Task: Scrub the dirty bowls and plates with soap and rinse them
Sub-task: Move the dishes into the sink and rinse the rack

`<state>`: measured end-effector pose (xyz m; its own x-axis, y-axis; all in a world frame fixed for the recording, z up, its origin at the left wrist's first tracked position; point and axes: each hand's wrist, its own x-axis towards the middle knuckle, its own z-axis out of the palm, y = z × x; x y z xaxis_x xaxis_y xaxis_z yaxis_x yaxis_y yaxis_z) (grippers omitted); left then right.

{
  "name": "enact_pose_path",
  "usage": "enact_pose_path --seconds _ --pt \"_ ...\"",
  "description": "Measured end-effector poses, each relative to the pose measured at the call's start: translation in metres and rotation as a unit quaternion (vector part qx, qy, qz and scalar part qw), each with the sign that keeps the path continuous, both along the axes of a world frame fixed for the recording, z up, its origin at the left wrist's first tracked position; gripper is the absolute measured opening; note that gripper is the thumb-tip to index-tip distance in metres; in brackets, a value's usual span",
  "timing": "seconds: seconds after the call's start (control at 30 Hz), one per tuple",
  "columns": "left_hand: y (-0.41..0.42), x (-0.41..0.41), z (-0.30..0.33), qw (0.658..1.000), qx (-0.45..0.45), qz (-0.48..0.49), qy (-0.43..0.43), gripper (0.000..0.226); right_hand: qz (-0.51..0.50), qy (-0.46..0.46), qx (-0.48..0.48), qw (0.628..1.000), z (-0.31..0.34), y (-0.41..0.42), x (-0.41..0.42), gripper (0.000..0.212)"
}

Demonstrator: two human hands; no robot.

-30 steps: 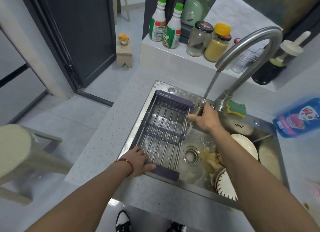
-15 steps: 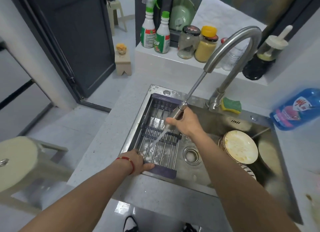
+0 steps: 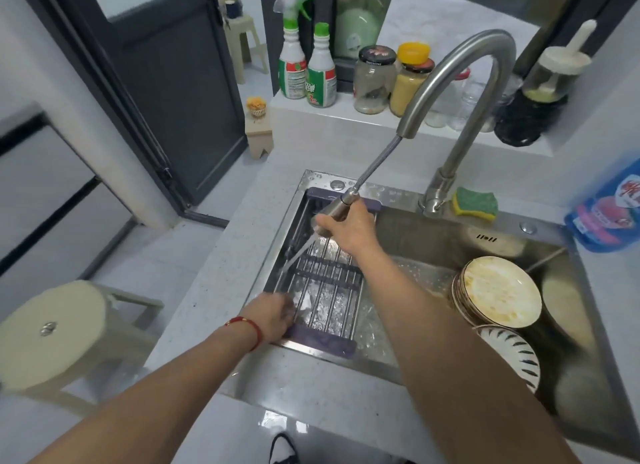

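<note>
The right hand (image 3: 346,226) grips the pull-out spray head (image 3: 334,211) of the faucet (image 3: 460,93), with the fingers curled around it; the metal hose (image 3: 377,160) runs from the faucet mouth down to the spray head; a stream of water leaves the spray head and goes down to the left, onto the drying rack (image 3: 325,283) that lies across the left part of the sink (image 3: 433,235). The left hand (image 3: 273,316) rests on the near left corner of the rack, where the water lands; its fingers are blurred, so I cannot tell if they grip the rack or only press on it; a red bracelet (image 3: 247,327) is around the left wrist.

The dirty plates (image 3: 498,295) stand in a stack in the right part of the sink, tilted, the front one with yellow stains; a patterned bowl (image 3: 512,353) lies just in front of them, nearer to the person; both are well apart from the hands. A green and yellow sponge (image 3: 474,202) lies on the sink edge just beside the faucet base; a blue soap bottle (image 3: 609,207) lies on the table at the right of the sink. On the ledge behind the sink stand two spray bottles (image 3: 304,72) and some jars (image 3: 391,79). A round stool (image 3: 52,332) is on the floor at the left.
</note>
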<state>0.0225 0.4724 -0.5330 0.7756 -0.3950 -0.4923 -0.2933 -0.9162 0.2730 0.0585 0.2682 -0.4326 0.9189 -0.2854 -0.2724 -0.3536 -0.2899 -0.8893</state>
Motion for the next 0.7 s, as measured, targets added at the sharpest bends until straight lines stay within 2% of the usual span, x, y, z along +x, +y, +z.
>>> enact_pose_path --seconds 0.07,0.2,0.3,0.5,0.6,0.7 --pt "0.003 -0.002 0.007 0.998 -0.032 0.031 -0.034 0.022 -0.022 -0.009 0.012 1.0 -0.005 0.003 0.007 0.043" --pt "0.014 -0.003 0.014 0.994 -0.051 0.083 -0.046 0.024 -0.014 -0.021 0.044 0.999 -0.012 0.003 0.015 0.04" --pt "0.014 -0.005 0.016 0.989 -0.068 0.126 -0.048 0.025 0.038 -0.013 0.038 0.998 -0.007 -0.001 0.014 0.044" --pt "-0.024 -0.011 0.027 0.966 -0.151 0.208 -0.038 0.018 0.063 0.031 -0.074 0.995 -0.012 -0.056 -0.023 0.041" --pt "-0.053 -0.015 0.03 0.957 -0.194 0.217 -0.01 0.018 0.067 0.059 -0.157 0.984 -0.011 -0.097 -0.05 0.049" --pt "-0.092 -0.014 0.042 0.957 -0.229 0.18 0.017 0.02 0.057 0.076 -0.203 0.975 -0.002 -0.14 -0.082 0.044"
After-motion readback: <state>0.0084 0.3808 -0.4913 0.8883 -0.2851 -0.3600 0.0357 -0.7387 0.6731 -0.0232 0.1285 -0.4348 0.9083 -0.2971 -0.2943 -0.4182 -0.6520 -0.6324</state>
